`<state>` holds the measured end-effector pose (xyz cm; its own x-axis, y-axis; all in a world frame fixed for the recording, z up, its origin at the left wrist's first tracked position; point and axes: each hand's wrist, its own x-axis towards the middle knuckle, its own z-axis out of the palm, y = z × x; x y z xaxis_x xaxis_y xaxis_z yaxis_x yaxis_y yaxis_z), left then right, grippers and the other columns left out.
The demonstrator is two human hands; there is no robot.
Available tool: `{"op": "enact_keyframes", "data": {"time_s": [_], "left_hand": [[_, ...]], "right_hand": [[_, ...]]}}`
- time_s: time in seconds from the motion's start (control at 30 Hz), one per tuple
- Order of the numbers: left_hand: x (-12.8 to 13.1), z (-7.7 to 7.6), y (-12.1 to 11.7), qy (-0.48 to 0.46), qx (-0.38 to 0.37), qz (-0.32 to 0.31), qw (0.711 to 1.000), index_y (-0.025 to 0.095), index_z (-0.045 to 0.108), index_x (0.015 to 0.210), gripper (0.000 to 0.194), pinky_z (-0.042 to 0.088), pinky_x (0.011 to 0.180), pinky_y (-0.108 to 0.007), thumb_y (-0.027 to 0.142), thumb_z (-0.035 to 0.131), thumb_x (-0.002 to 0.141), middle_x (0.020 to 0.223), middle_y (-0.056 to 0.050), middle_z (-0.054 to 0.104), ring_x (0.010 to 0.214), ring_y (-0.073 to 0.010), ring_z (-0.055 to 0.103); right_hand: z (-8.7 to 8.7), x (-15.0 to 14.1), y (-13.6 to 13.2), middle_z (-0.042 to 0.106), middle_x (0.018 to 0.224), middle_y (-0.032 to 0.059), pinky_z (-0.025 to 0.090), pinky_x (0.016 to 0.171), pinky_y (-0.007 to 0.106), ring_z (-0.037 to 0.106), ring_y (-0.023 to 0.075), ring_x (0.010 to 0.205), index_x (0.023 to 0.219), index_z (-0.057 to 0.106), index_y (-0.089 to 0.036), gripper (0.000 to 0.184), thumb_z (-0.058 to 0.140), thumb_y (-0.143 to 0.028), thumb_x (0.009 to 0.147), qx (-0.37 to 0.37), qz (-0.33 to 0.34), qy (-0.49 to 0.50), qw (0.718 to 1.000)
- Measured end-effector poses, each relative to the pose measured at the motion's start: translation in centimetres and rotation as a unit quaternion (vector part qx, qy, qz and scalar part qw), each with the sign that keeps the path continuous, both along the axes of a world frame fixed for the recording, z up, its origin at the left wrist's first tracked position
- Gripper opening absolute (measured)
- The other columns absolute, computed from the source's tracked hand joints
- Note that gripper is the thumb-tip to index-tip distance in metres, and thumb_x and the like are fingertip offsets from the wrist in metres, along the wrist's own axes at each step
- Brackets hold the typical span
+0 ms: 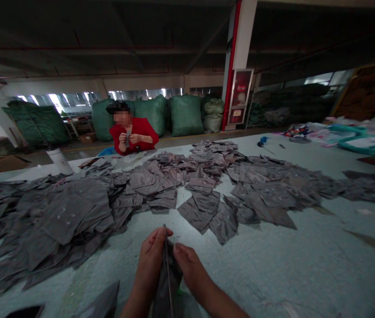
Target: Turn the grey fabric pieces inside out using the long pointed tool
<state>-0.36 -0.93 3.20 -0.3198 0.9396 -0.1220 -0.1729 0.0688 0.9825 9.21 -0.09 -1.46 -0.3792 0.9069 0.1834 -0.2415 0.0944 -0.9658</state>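
My left hand (151, 258) and my right hand (189, 267) hold one grey fabric piece (167, 282) upright between them, low in the middle of the view. The fingers of both hands are closed on its top edge. Just beyond them a wide heap of grey fabric pieces (161, 185) lies spread over the pale table (290, 265).
A person in a red top (132, 134) sits at the far side of the table, handling a small piece. A white cylinder (59, 161) stands at the back left. Green sacks (184, 115) line the rear wall beside a red-and-white pillar (239, 44). Mixed items (340, 132) lie at the far right.
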Motion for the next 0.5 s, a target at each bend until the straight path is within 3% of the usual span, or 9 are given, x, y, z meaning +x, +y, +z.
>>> {"op": "enact_keyframes", "data": {"time_s": [0.13,0.23,0.37,0.5], "left_hand": [[-0.6,0.5,0.7,0.033,0.049,-0.024,0.998,0.015,0.061,0.073,0.024,0.036,0.055,-0.020,0.038,0.060,0.065,0.061,0.003,0.056,0.057,-0.0107,0.049],[-0.6,0.8,0.4,0.055,0.062,-0.025,0.996,0.015,0.062,0.067,0.017,0.035,0.057,-0.020,0.031,0.059,0.066,0.058,0.003,0.054,0.057,-0.0103,0.046],[0.1,0.8,0.2,0.076,0.073,-0.001,0.994,0.015,0.062,0.060,0.017,0.028,0.049,-0.020,0.026,0.052,0.067,0.047,0.006,0.041,0.048,-0.0085,0.036],[0.2,0.7,1.1,0.090,0.065,0.024,0.994,0.013,0.066,0.056,0.022,0.030,0.049,-0.021,0.025,0.050,0.065,0.045,0.004,0.042,0.048,-0.0089,0.038]], "right_hand": [[1.5,0.1,1.0,0.041,0.059,-0.0024,0.032,0.054,0.022,0.038,0.0114,0.059,0.061,0.045,-0.016,0.041,0.040,-0.052,0.081,0.045,-0.001,-0.052,0.998],[1.6,-0.9,0.8,0.052,0.065,0.0019,0.038,0.059,0.024,0.047,0.0149,0.064,0.067,0.053,-0.015,0.044,0.038,-0.053,0.081,0.045,-0.009,-0.066,0.997],[0.1,-1.2,0.6,0.062,0.077,0.0090,0.044,0.072,0.030,0.055,0.0222,0.076,0.077,0.059,-0.014,0.050,0.038,-0.060,0.077,-0.011,-0.019,-0.050,0.999],[-1.6,-0.1,2.1,0.065,0.085,0.0118,0.046,0.075,0.034,0.058,0.0272,0.083,0.080,0.064,-0.018,0.049,0.045,-0.062,0.071,-0.014,0.010,-0.130,0.991]]}}
